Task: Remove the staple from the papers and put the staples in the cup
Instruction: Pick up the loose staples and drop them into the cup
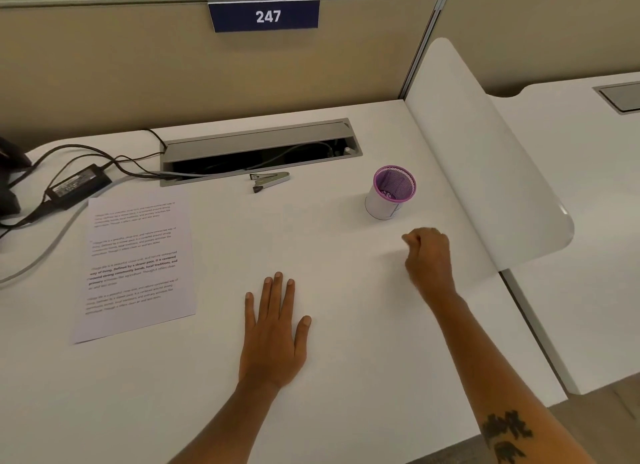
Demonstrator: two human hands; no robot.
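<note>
A printed sheet of paper (136, 262) lies flat on the left of the white desk (207, 377). A purple mesh cup (391, 191) wrapped in white paper stands at the right, with small bits inside it. A metal staple remover (268, 180) rests near the cable tray. My left hand (275, 332) lies flat on the desk, palm down, fingers spread, holding nothing. My right hand (429, 255) hovers below the cup with fingers curled shut; whether a staple is pinched in it is too small to tell.
An open grey cable tray (256, 152) runs along the back. A black power adapter (78, 185) and cables lie at the far left. A white divider panel (485, 158) rises at the desk's right edge. A sign reading 247 hangs on the partition.
</note>
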